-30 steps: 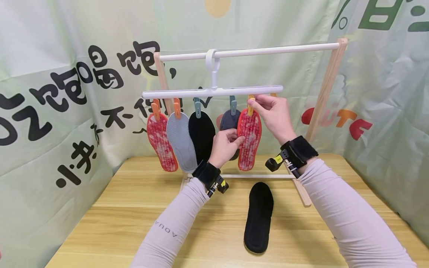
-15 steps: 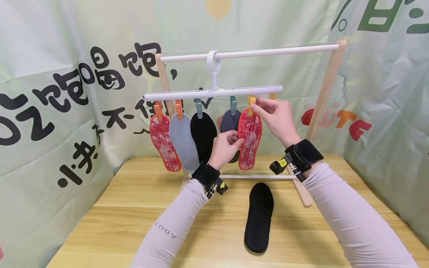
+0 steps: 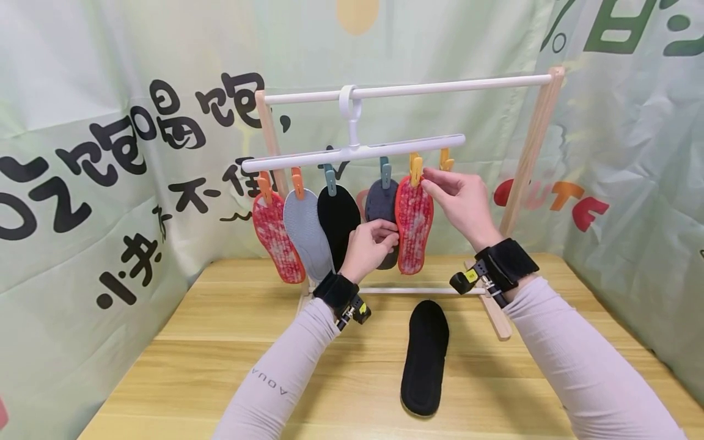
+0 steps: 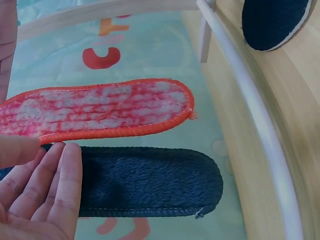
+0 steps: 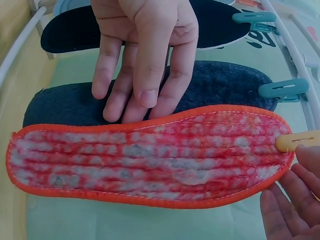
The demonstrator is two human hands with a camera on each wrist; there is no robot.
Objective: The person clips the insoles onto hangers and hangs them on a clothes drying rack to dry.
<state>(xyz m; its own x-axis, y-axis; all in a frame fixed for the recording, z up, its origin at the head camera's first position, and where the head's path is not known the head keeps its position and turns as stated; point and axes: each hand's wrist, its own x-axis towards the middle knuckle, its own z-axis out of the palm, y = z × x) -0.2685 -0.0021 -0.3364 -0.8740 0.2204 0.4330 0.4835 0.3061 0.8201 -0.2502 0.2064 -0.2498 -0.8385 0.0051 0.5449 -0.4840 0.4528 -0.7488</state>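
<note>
A red-and-white insole [image 3: 414,226] hangs from a yellow clothespin [image 3: 416,171] on the white hanger [image 3: 379,149]. My left hand [image 3: 370,245] is beside its left edge, the thumb away from the insole and the fingers extended in the right wrist view. Behind that hand hangs a dark grey insole [image 3: 381,205], partly covered by it. My right hand [image 3: 461,198] is at the upper right edge of the red insole; thumb and fingers lie right by the clothespin, loosely spread. A black insole [image 3: 425,360] lies on the table.
Further left hang another red insole [image 3: 277,241], a light grey one [image 3: 307,229] and a black one [image 3: 337,214]. A second yellow clothespin [image 3: 447,160] is at the hanger's right end. The wooden stand [image 3: 533,146] carries the hanger over the table [image 3: 220,366].
My right hand has come off the yellow clothespin, moving slightly right and down. My left hand has loosened from the red insole's edge. The hanger's left end has dipped and the insoles swung slightly right.
</note>
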